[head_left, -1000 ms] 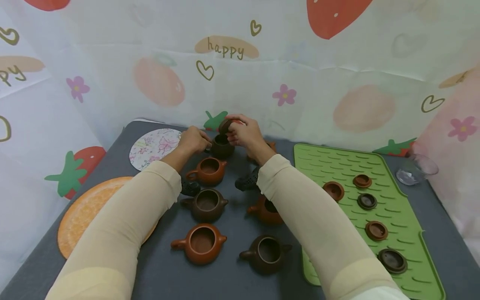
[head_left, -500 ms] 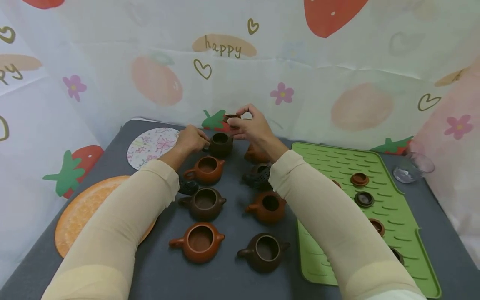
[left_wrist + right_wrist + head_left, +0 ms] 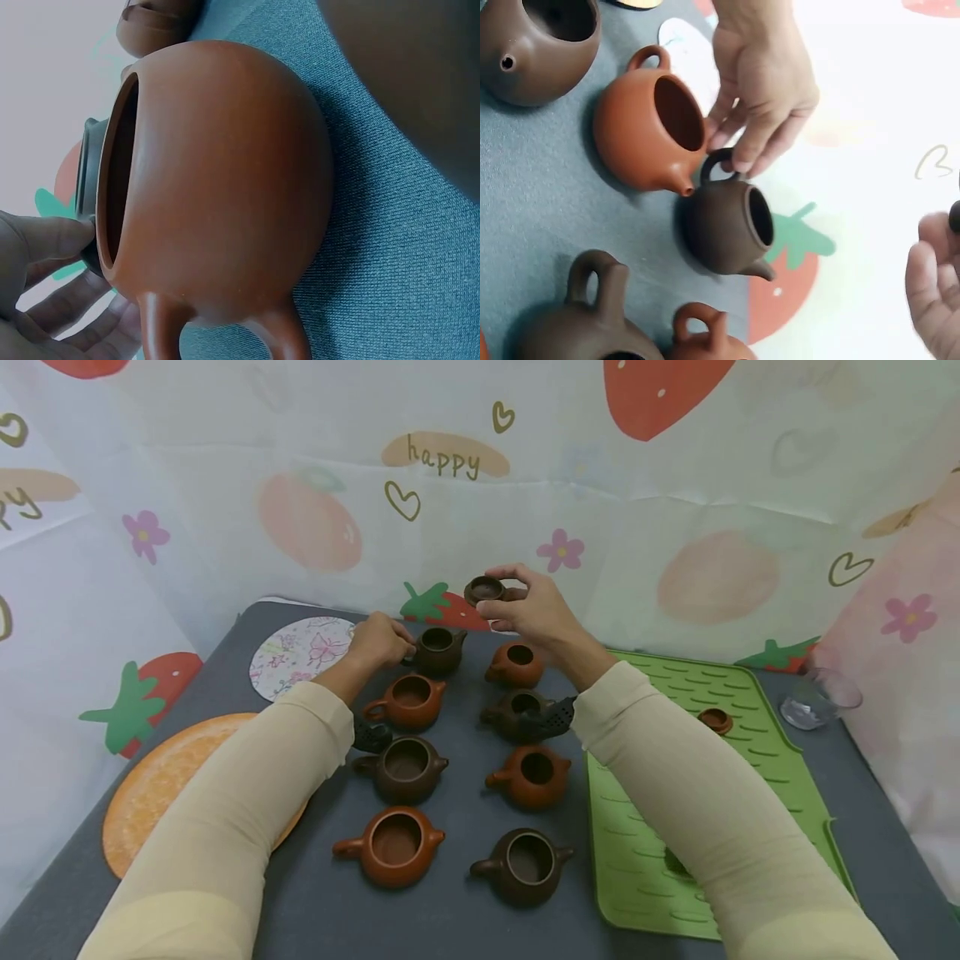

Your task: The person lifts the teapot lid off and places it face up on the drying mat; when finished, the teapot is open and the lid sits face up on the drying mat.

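Observation:
At the back of the table my left hand [image 3: 377, 642] pinches the handle of a dark brown teapot [image 3: 438, 653], which stands lidless, its spout to the right. The right wrist view shows the thumb and fingers at that teapot's [image 3: 724, 232] handle. Raised beyond it, my right hand [image 3: 542, 610] grips a small dark brown teapot lid [image 3: 483, 590] by its edge, hollow side toward the head camera. A reddish-brown teapot [image 3: 225, 172] fills the left wrist view and hides most of the dark one. Only part of my right hand [image 3: 934, 289] shows in the right wrist view.
Several open brown and orange teapots, such as this orange one [image 3: 397, 847], stand in two columns. On the right lies a green ridged mat [image 3: 637, 860] with a lid [image 3: 716, 720]. A clear glass [image 3: 817, 700] and orange round mat [image 3: 172, 777] lie outward.
My right hand has lifted the dark lid off from over the back teapot and carried it up and to the right, turning it hollow side up. My left hand stays at the handle.

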